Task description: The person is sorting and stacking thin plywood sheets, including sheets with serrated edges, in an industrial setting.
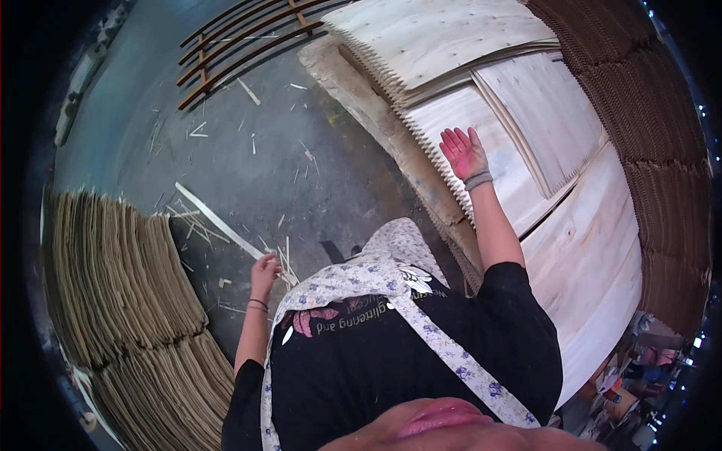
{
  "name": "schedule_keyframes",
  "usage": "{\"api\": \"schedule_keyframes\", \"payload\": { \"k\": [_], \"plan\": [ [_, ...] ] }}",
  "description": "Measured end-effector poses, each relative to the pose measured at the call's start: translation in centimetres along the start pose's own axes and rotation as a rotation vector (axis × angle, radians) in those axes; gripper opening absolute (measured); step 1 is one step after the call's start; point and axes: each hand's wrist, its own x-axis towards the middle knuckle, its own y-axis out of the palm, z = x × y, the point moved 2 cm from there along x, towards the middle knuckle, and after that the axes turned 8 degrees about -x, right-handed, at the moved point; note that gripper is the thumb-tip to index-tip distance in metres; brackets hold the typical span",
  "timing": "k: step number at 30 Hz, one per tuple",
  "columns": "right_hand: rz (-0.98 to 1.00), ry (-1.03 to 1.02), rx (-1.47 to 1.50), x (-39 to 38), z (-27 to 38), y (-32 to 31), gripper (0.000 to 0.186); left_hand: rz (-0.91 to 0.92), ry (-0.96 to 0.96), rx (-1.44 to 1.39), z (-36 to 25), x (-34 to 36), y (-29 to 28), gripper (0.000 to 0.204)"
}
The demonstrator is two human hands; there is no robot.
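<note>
A long, pale strip of wood veneer (214, 214) slants up and to the left from my left hand (265, 276), whose curled fingers are closed on it near its lower end. Out to the right, my right hand (463, 155) is open and holds nothing. Its palm is turned up and its fingers are stretched out. Beneath and beside that hand lies a stack of pale wood veneer sheets (511, 188) with uneven, layered edges. Whether the hand touches the top sheet, I cannot tell. A smaller group of sheets (545, 113) rests on the stack just right of the hand.
Tall piles of veneer stand at the left (120, 278) and along the far right (639, 135). A slatted brown rack (248, 45) is on the grey floor (248, 150) at the top. Veneer scraps (199, 225) litter the floor. Clutter (632, 376) sits at the lower right.
</note>
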Motion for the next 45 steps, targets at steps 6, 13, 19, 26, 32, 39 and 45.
{"api": "schedule_keyframes", "payload": {
  "k": [6, 13, 19, 26, 32, 39, 45],
  "plan": [
    [-0.179, -0.091, -0.089, 17.8, 3.0, 0.2, 0.088, -0.118, 0.038, -0.149, -4.0, 7.7, 0.5, 0.024],
    [-0.329, -0.203, -0.162, 38.3, 7.6, -2.9, 0.067, -0.134, -0.219, -0.394, 11.9, 13.2, -5.4, 0.026],
    [-0.853, -0.210, -0.200, 47.7, 7.6, -10.1, 0.093, -0.134, -0.249, -0.306, -4.0, 19.2, 3.0, 0.029],
    [-0.224, 0.066, -0.016, 44.9, 9.5, -1.5, 0.060, -0.095, -0.278, -0.250, -8.6, 22.0, 6.0, 0.031],
    [-0.315, -0.090, -0.136, 48.3, 6.7, -6.8, 0.060, 0.068, -0.280, -0.179, -6.3, 25.4, 3.1, 0.032],
    [-0.399, -0.271, -0.306, 48.0, 8.8, 0.5, 0.073, 0.098, -0.209, 0.142, -18.7, 25.0, 6.5, 0.033],
    [-0.572, -0.348, -0.572, 47.6, 8.3, -6.6, 0.056, 0.206, -0.274, 0.151, -14.9, 30.9, 2.5, 0.032]
  ]
}}
